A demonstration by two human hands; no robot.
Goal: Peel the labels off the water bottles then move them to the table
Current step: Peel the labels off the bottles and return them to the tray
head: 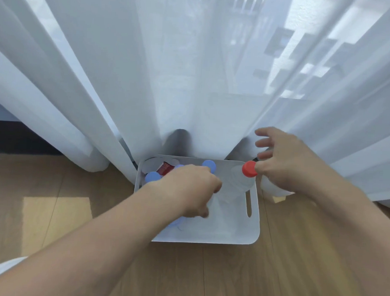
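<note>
Wood-grain plank flooring (53, 208) runs under sheer white curtains (192, 80) that hang in soft folds to the floor. At their foot sits a smooth white plastic basket (241, 237) with rounded corners, holding the water bottles. Round matte blue caps (153, 177) show at its left and back, with a crumpled red label (165, 168) between them. The left hand (187, 190) reaches into the basket, fingers curled tightly downward among the bottles; what it has hold of is hidden beneath the hand. To its right a clear, ribbed bottle (241, 181) leans against the basket's right wall, above an oval handle slot (249, 204). The right hand (280, 160) hovers at the rim, fingers spread and loosely bent, one digit touching the bottle's glossy red cap (249, 168) without closing around it.
</note>
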